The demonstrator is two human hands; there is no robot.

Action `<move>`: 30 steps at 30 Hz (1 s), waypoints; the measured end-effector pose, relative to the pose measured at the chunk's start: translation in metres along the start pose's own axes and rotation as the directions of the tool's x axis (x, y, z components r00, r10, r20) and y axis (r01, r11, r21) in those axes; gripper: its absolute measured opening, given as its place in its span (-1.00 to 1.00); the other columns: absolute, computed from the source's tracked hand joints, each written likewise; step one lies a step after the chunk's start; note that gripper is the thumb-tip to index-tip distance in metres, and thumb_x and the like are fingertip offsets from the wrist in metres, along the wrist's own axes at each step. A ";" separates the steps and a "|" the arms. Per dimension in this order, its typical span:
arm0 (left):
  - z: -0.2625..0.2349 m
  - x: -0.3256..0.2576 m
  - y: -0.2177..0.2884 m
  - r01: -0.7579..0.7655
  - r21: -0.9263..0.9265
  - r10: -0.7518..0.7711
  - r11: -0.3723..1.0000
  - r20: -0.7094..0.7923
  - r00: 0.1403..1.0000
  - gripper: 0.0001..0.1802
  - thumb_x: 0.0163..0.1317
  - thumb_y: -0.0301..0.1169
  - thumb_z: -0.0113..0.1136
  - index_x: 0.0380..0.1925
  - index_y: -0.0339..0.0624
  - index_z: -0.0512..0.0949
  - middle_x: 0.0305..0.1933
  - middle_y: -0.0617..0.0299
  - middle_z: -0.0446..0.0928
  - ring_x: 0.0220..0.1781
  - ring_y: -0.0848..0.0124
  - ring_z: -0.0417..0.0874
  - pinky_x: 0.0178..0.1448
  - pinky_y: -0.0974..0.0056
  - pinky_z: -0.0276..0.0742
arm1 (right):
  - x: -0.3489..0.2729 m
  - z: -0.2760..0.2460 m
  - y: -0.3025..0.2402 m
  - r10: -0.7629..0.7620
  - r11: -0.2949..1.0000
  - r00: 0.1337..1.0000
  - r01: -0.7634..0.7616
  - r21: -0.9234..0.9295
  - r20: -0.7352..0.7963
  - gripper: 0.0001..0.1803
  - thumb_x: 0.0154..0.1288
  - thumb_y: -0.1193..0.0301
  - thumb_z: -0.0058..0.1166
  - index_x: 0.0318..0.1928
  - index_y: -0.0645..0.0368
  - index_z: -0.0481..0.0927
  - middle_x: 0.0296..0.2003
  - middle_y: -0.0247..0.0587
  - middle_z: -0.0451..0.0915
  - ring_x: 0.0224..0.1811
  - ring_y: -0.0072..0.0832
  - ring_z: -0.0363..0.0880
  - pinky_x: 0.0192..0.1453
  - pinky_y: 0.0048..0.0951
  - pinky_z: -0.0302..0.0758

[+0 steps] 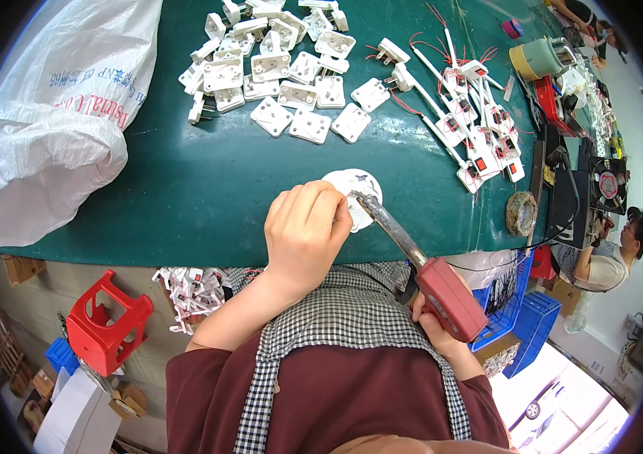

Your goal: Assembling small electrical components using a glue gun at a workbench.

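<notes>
My right hand [436, 327] grips a soldering iron [448, 296] with a boxy red handle, low in front of my apron. Its long dark metal barrel slants up and to the left, and the tip lies over a round white disc [346, 180] on the green table. Closed in a pinch, my left hand [305, 231] is at the disc's left edge, fingertips close to the iron's tip. Whatever those fingers hold is hidden. Dark marks show on the disc's upper part.
White plug bodies [276, 68] lie in a loose pile at the far middle. Switch units [480, 136] with red wires are heaped to the right. A white woven sack [49, 159] sits at left, a tape roll [521, 213] near the right edge. Another person [613, 257] sits at right.
</notes>
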State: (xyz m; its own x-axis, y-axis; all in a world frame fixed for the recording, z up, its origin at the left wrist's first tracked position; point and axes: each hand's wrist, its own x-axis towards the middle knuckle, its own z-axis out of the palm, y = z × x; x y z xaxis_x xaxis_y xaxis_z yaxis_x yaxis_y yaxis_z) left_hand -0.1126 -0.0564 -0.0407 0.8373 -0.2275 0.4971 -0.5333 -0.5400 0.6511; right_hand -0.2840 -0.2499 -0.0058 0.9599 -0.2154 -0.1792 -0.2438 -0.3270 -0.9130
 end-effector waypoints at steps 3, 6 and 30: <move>0.000 0.001 0.001 0.003 0.000 -0.003 1.000 0.008 1.000 -0.81 -0.14 -0.61 0.29 -0.51 -0.19 0.48 -0.42 0.27 0.51 -0.45 0.33 0.50 -0.33 0.26 0.37 | 0.006 0.000 -0.007 -0.077 0.997 0.997 0.076 0.031 0.027 -0.40 -0.05 0.51 0.32 0.07 0.38 0.45 -0.20 -0.07 0.64 -0.35 -0.36 0.68 -0.24 -0.47 0.58; 0.000 0.001 0.001 -0.006 -0.006 0.006 1.000 -0.002 1.000 -0.81 -0.14 -0.61 0.28 -0.51 -0.19 0.48 -0.42 0.27 0.51 -0.45 0.33 0.50 -0.34 0.26 0.37 | 0.005 -0.002 -0.006 -0.155 0.972 0.986 0.162 -0.169 0.054 -0.32 -0.02 0.48 0.31 0.14 0.42 0.36 -0.28 -0.13 0.65 -0.43 -0.43 0.67 -0.31 -0.52 0.56; -0.001 0.003 0.003 -0.003 0.006 0.003 1.000 0.017 1.000 -0.81 -0.14 -0.62 0.27 -0.50 -0.22 0.46 -0.40 0.22 0.50 -0.41 0.27 0.51 -0.30 0.23 0.40 | -0.002 -0.003 0.001 -0.315 0.871 0.945 0.325 -0.369 0.087 -0.33 -0.01 0.42 0.29 0.14 0.41 0.38 -0.23 -0.08 0.65 -0.43 -0.39 0.66 -0.32 -0.49 0.56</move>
State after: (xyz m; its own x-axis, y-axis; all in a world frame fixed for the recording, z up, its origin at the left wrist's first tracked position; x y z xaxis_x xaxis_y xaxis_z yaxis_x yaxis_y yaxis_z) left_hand -0.1116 -0.0582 -0.0370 0.8379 -0.2428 0.4888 -0.5348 -0.5444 0.6462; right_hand -0.2862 -0.2530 -0.0051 0.9960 -0.0204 0.0867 0.0483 -0.6940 -0.7183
